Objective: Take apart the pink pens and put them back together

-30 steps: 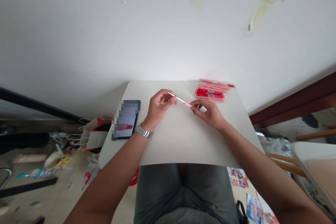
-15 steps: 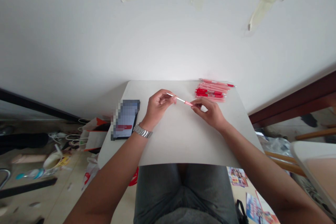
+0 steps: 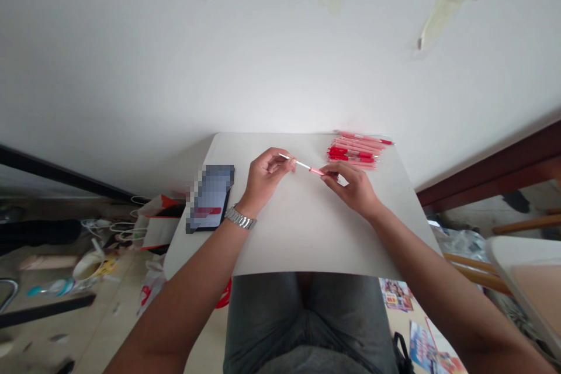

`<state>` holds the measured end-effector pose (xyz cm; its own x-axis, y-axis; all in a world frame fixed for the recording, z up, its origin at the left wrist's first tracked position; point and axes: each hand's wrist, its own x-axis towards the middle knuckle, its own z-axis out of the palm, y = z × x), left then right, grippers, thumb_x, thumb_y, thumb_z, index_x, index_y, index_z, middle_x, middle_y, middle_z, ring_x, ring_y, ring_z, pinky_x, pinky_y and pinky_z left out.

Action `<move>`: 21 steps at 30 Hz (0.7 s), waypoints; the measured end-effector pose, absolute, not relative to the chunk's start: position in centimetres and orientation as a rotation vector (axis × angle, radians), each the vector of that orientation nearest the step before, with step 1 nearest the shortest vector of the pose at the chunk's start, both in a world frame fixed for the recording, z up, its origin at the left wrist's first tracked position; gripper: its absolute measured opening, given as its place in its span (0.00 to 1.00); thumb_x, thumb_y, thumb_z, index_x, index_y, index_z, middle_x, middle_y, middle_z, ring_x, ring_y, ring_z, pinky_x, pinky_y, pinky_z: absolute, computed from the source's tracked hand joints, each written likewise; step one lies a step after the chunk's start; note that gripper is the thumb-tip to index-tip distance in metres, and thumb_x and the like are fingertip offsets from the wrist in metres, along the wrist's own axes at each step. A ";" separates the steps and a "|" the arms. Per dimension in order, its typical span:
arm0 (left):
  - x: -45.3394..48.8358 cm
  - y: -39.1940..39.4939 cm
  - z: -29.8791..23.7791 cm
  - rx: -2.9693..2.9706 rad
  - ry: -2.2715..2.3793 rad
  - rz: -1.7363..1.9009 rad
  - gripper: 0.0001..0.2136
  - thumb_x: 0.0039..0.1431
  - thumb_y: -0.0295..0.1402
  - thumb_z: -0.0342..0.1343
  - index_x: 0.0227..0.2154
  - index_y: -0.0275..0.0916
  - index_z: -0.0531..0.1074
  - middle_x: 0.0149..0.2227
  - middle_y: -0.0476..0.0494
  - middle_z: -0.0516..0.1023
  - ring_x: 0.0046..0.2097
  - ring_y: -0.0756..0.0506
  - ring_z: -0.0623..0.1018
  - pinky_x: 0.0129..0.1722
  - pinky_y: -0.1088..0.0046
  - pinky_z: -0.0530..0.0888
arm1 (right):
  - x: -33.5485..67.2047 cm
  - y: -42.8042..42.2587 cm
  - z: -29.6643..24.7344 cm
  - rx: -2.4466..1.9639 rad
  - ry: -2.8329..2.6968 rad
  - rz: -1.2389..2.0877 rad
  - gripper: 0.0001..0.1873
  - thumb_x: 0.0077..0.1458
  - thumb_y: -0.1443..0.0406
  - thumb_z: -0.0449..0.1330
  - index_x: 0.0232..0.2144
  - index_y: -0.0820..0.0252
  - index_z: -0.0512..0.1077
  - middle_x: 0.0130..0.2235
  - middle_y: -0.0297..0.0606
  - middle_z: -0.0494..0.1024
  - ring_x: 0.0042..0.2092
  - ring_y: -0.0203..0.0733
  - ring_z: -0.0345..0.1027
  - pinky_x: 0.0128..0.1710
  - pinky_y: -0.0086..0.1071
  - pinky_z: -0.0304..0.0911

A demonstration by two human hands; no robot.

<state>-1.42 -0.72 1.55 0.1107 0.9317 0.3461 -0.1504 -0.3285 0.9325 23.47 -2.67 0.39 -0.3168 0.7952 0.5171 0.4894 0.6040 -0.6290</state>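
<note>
My left hand (image 3: 266, 177), with a metal watch on its wrist, pinches the white end of a thin pen refill (image 3: 301, 164) above the small white table (image 3: 307, 239). The fingers of my right hand (image 3: 350, 187) are closed on the refill's pink-red end, which seems to enter a pen part hidden in that hand. The refill slants from upper left to lower right between the two hands. A pile of several red and pink pens (image 3: 356, 149) lies at the table's far right corner, just beyond my right hand.
A dark phone (image 3: 210, 197) lies on the table's left side. A white wall rises behind the table. Bags, cables and a cup clutter the floor on the left (image 3: 109, 239). Magazines (image 3: 416, 327) and a chair (image 3: 521, 269) are on the right.
Almost nothing differs: both hands keep their grip on the refill and have shifted only slightly.
</note>
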 end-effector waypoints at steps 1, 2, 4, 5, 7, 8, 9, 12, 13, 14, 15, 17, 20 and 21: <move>-1.4 -0.7 1.6 1.409 0.827 1.420 0.14 0.59 0.43 0.72 0.39 0.40 0.77 0.36 0.46 0.82 0.37 0.46 0.83 0.45 0.66 0.79 | 23.4 -2.6 0.4 -1.015 -1.977 0.458 0.11 0.71 0.56 0.60 0.45 0.53 0.78 0.39 0.41 0.82 0.35 0.44 0.73 0.37 0.39 0.70; -1.3 -0.8 1.8 1.405 0.831 1.435 0.14 0.59 0.43 0.72 0.40 0.41 0.77 0.36 0.46 0.82 0.36 0.47 0.83 0.45 0.66 0.79 | 23.4 -2.6 0.4 -1.014 -1.974 0.461 0.11 0.71 0.56 0.60 0.45 0.53 0.78 0.39 0.41 0.82 0.35 0.44 0.72 0.37 0.39 0.70; -1.3 -0.8 2.0 1.407 0.855 1.471 0.14 0.59 0.43 0.72 0.39 0.41 0.77 0.36 0.46 0.82 0.36 0.47 0.83 0.45 0.66 0.79 | 23.4 -2.5 0.4 -1.016 -1.970 0.466 0.10 0.71 0.56 0.60 0.45 0.53 0.78 0.39 0.41 0.82 0.35 0.43 0.72 0.37 0.39 0.70; -1.3 -0.8 2.0 1.406 0.871 1.497 0.14 0.59 0.43 0.72 0.39 0.41 0.77 0.36 0.46 0.82 0.37 0.47 0.83 0.45 0.66 0.79 | 23.4 -2.4 0.4 -1.019 -1.967 0.464 0.10 0.71 0.56 0.60 0.44 0.53 0.78 0.39 0.41 0.82 0.35 0.43 0.72 0.37 0.39 0.70; -1.3 -0.8 2.1 1.397 0.887 1.535 0.14 0.59 0.43 0.72 0.39 0.41 0.76 0.36 0.46 0.82 0.38 0.46 0.83 0.45 0.67 0.79 | 23.4 -2.3 0.4 -1.026 -1.958 0.450 0.10 0.71 0.56 0.60 0.44 0.54 0.78 0.38 0.40 0.82 0.35 0.43 0.71 0.37 0.39 0.69; -1.3 -0.8 2.1 1.401 0.881 1.528 0.14 0.59 0.43 0.72 0.39 0.41 0.77 0.36 0.46 0.82 0.38 0.46 0.83 0.45 0.67 0.79 | 23.4 -2.3 0.4 -1.030 -1.956 0.440 0.10 0.70 0.57 0.60 0.43 0.54 0.78 0.37 0.40 0.81 0.34 0.43 0.71 0.37 0.39 0.69; -1.2 -0.9 2.0 1.417 0.868 1.501 0.14 0.59 0.43 0.72 0.39 0.41 0.77 0.36 0.46 0.82 0.38 0.46 0.83 0.45 0.67 0.79 | 23.4 -2.3 0.4 -1.032 -1.958 0.429 0.09 0.70 0.57 0.60 0.43 0.54 0.78 0.37 0.39 0.81 0.34 0.43 0.71 0.37 0.39 0.69; -1.0 -1.0 1.7 1.494 0.839 1.392 0.12 0.61 0.42 0.71 0.38 0.40 0.79 0.38 0.44 0.83 0.39 0.47 0.83 0.45 0.68 0.79 | 23.3 -2.4 0.4 -1.032 -1.982 0.430 0.09 0.71 0.58 0.60 0.43 0.53 0.78 0.36 0.39 0.80 0.35 0.44 0.72 0.37 0.38 0.68; -1.0 -1.0 1.6 1.508 0.840 1.377 0.12 0.61 0.42 0.70 0.39 0.40 0.79 0.39 0.44 0.83 0.40 0.46 0.83 0.46 0.68 0.79 | 23.3 -2.5 0.4 -1.032 -1.987 0.439 0.09 0.71 0.58 0.60 0.43 0.53 0.78 0.36 0.39 0.80 0.35 0.44 0.72 0.37 0.38 0.68; -0.9 -1.1 1.5 1.511 0.845 1.374 0.11 0.62 0.41 0.70 0.39 0.40 0.79 0.39 0.43 0.83 0.40 0.46 0.83 0.46 0.68 0.79 | 23.3 -2.5 0.4 -1.031 -1.989 0.448 0.09 0.71 0.58 0.60 0.44 0.53 0.78 0.36 0.39 0.80 0.35 0.44 0.72 0.37 0.38 0.68; -0.9 -1.1 1.5 1.507 0.847 1.379 0.11 0.62 0.42 0.70 0.39 0.40 0.79 0.39 0.43 0.83 0.41 0.46 0.83 0.46 0.68 0.79 | 23.3 -2.6 0.4 -1.031 -1.985 0.455 0.09 0.71 0.57 0.60 0.44 0.53 0.77 0.36 0.39 0.80 0.35 0.44 0.72 0.37 0.38 0.68; -1.0 -1.0 1.4 1.494 0.846 1.387 0.12 0.62 0.42 0.70 0.39 0.40 0.79 0.39 0.43 0.83 0.40 0.46 0.83 0.46 0.68 0.79 | 23.2 -2.6 0.4 -1.026 -1.980 0.459 0.08 0.71 0.58 0.60 0.44 0.53 0.77 0.36 0.38 0.80 0.35 0.43 0.72 0.38 0.38 0.68; -1.0 -1.0 1.4 1.483 0.838 1.396 0.12 0.62 0.41 0.70 0.39 0.39 0.79 0.39 0.43 0.83 0.40 0.46 0.83 0.46 0.68 0.79 | 23.2 -2.6 0.4 -1.005 -1.976 0.465 0.08 0.71 0.58 0.61 0.44 0.53 0.77 0.37 0.39 0.81 0.36 0.43 0.72 0.38 0.38 0.68; -1.0 -1.0 1.4 1.480 0.837 1.398 0.12 0.62 0.41 0.70 0.40 0.39 0.79 0.39 0.43 0.83 0.40 0.46 0.83 0.46 0.68 0.79 | 23.2 -2.5 0.4 -1.001 -1.976 0.468 0.08 0.71 0.59 0.61 0.44 0.53 0.77 0.38 0.39 0.81 0.36 0.43 0.72 0.38 0.38 0.69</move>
